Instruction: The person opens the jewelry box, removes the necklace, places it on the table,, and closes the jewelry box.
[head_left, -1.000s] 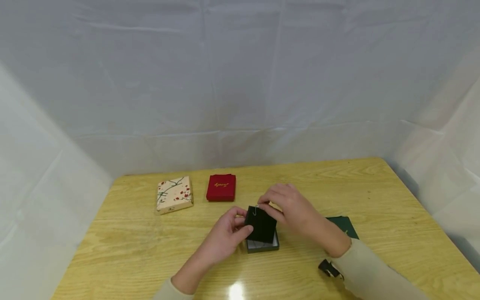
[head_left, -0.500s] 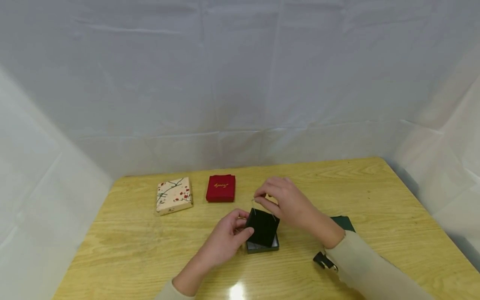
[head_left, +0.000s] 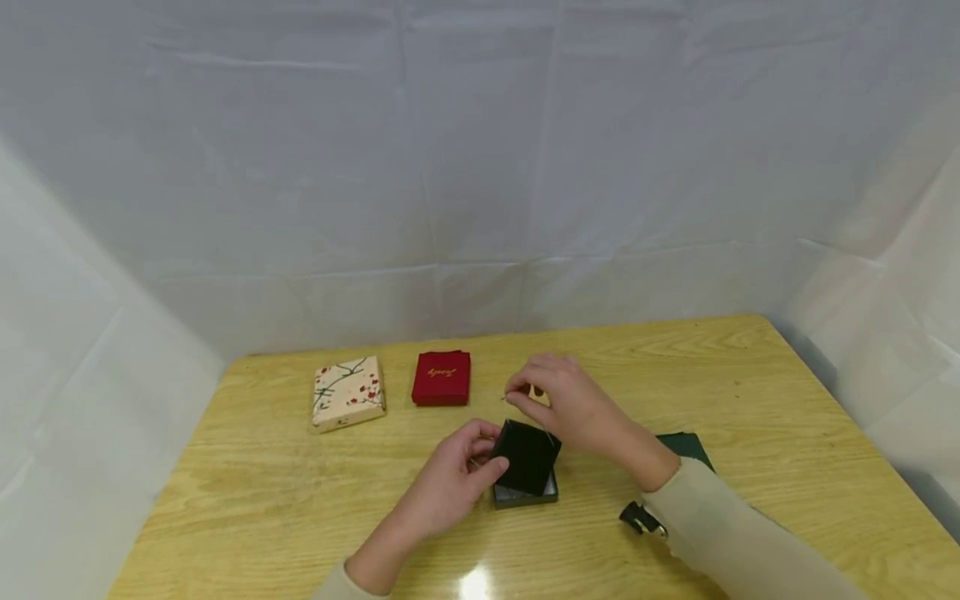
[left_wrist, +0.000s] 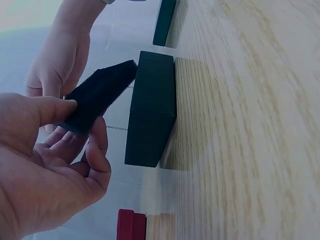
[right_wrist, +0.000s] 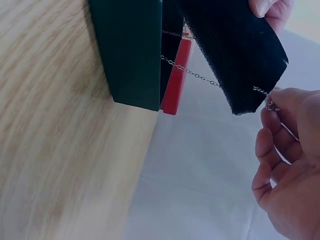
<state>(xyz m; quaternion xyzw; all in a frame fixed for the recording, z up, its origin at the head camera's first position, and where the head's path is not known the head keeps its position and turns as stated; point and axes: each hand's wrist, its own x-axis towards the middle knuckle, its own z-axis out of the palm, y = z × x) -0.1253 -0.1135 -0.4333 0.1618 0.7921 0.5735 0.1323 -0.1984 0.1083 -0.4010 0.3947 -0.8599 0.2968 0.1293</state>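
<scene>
My left hand pinches a black padded jewellery-box insert between thumb and fingers, tilted over a small dark green box that stands on the table. A fine silver necklace chain runs behind the insert and into the box. Its end, with a small clasp, is pinched between thumb and forefinger of my right hand, just above the insert's far edge. In the right wrist view, a short stretch of chain crosses the insert's corner. The box's inside is partly hidden under the insert.
On the wooden table, a cream flowered box lies back left, and a red box with gold lettering is beside it. A dark green lid-like piece is partly behind my right forearm. A black buckle-like piece is at the right sleeve.
My right hand has lifted slightly up and left, drawing the chain's end away from the insert's upper edge. The insert has tilted a little in my left hand, which stays nearly still.
</scene>
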